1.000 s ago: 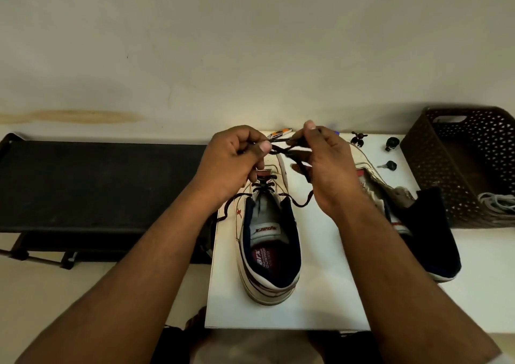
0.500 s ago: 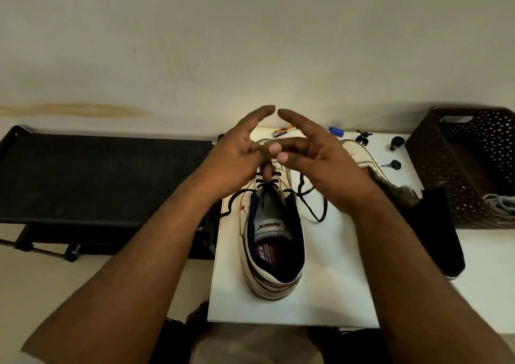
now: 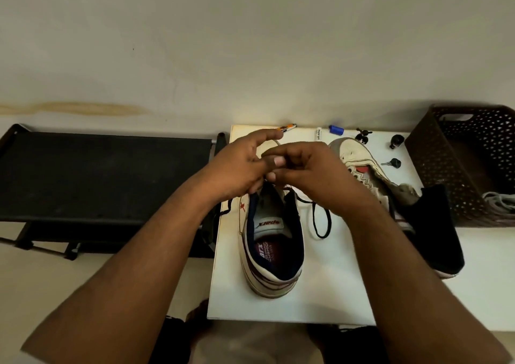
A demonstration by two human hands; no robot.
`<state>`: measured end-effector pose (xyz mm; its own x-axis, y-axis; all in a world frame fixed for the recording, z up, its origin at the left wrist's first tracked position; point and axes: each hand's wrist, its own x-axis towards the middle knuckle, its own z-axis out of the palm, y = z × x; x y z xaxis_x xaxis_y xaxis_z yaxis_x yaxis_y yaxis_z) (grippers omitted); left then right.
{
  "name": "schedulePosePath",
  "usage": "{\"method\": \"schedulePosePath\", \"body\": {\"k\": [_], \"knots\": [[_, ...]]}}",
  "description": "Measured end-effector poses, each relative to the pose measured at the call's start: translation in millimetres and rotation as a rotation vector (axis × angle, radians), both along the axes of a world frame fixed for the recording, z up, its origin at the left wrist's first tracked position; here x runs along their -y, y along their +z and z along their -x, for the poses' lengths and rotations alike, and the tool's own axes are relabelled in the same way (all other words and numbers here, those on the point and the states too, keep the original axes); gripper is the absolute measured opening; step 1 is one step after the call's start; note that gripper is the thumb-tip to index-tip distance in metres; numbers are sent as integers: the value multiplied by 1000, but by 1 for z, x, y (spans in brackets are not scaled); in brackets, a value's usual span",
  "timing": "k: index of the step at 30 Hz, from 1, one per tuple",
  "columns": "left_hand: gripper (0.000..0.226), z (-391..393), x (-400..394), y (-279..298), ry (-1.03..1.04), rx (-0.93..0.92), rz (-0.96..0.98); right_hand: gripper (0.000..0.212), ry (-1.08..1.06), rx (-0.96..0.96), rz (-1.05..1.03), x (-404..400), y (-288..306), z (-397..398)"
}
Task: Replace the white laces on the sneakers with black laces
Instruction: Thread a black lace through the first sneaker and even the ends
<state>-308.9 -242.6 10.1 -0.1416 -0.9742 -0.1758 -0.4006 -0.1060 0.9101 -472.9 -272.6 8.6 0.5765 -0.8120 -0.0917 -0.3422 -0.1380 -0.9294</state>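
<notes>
Item — near sneaker (image 3: 271, 241), centre of white bench (image 3: 278, 308), heel toward 6 o'clock; black lace (image 3: 320, 218) already threaded through its upper eyelets, one loose loop trailing on the bench at 3 o'clock of the shoe, another end hanging off the bench edge at 9 o'clock.

Left hand (image 3: 239, 168) and right hand (image 3: 309, 171) meet above the tongue; fingers of both curled and apparently pinching the lace ends, though the lace inside the grip is mostly hidden; judged to be tying the knot.

Second sneaker (image 3: 359, 162), at 2 o'clock, lying on its side; whether it holds any lace cannot be told.

Progress — first shoe looks nearly finished; second likely left to do.

Container: brown perforated basket (image 3: 434, 168), at 3 o'clock on the bench; holds pale cords (image 3: 498, 200), probably the removed white laces.
</notes>
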Motion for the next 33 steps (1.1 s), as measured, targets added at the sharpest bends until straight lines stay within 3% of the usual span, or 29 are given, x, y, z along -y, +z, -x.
{"method": "schedulePosePath", "body": {"k": [3, 6, 9, 11, 14, 17, 23, 27, 33], "knots": [[36, -5, 1, -2, 112, 230, 84, 17, -74, 41, 30, 3, -4, -6], [56, -6, -2, -2, 265, 465, 112, 13, -143, -189, 138, 9, -9, -5], [73, -4, -8, 13, 185, 529, -185, 9, -175, -305, 149, 15, -15, 0], [67, 3, -19, 18, 34, 535, -383, 6, -163, -325, 110, 14, -17, 0], [39, 15, -34, 0, 48, 740, -205, 8, -126, -316, 80, 10, -13, -5], [12, 14, -34, -12, 256, 597, -103, 7, -87, -301, 39, 10, -9, -6], [10, 1, -22, -15, 530, -17, -366, 14, -72, -221, -14, 7, -12, -10], [12, 1, -17, -14, 579, -168, -447, 15, -93, -250, 32, 8, -17, -15], [12, 2, -15, -11, 577, -241, -490, 13, -94, -357, 83, 8, -20, -23]]}}
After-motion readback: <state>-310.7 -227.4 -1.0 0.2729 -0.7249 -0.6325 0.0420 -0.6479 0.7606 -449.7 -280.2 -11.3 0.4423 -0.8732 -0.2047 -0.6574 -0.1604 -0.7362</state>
